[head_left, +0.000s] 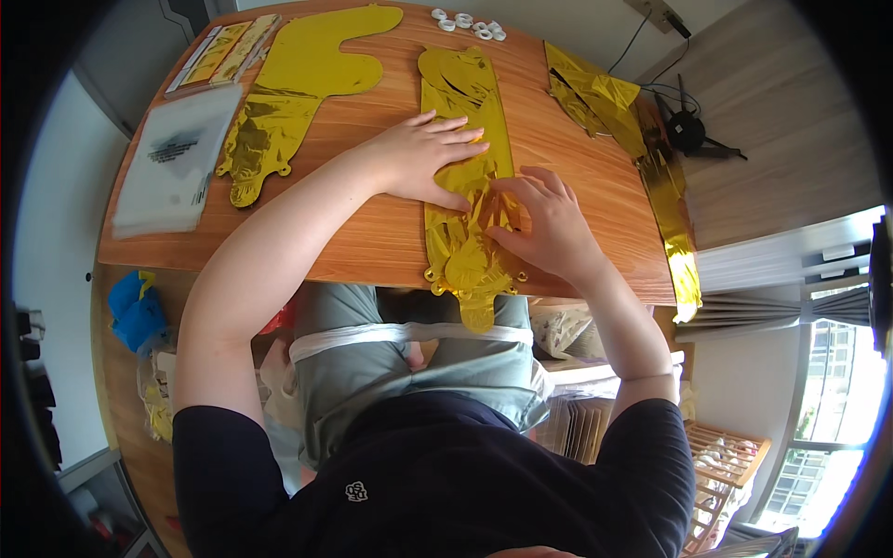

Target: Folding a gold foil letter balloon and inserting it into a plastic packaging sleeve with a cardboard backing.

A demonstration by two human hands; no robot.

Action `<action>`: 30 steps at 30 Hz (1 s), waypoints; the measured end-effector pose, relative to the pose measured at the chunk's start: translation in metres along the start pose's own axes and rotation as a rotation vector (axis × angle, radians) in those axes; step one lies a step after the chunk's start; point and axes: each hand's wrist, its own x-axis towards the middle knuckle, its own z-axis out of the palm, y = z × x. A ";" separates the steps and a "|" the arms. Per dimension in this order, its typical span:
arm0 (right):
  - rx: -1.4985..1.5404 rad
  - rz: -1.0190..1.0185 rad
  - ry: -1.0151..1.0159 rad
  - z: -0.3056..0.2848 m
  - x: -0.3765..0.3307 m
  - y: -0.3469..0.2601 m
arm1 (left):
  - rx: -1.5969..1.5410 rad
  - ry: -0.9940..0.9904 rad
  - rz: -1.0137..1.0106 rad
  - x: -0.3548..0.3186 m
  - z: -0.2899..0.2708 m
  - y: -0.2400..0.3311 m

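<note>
A flat gold foil balloon [465, 232] lies lengthwise in front of me, its rounded tabbed end hanging slightly over the table's near edge. Its far end is folded over, and the foil is creased in the middle. My left hand [419, 160] rests on the balloon, palm down, fingers spread. On its right edge is my right hand [551, 223], fingers curved and thumb apart, touching the crumpled foil without a visible grip. To the left, another flat gold foil balloon [312, 79] is spread out, with its tabbed end toward me.
White ribbon rolls [465, 22] sit at the far edge. Clear plastic bags [177, 153] and printed packets [223, 51] lie at left. More gold foil [595, 93] runs down the table's right side, beside a black router [686, 130] with cables. A blue bag [137, 312] is below left.
</note>
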 end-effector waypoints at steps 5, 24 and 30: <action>0.014 -0.003 -0.084 -0.002 0.007 0.008 | 0.001 -0.001 0.008 0.002 0.002 -0.001; 0.059 -0.045 -0.100 0.000 0.003 0.009 | 0.027 -0.016 0.011 0.001 0.002 -0.002; 0.110 -0.082 0.103 0.004 -0.005 0.036 | 0.023 -0.018 0.021 0.003 0.004 -0.003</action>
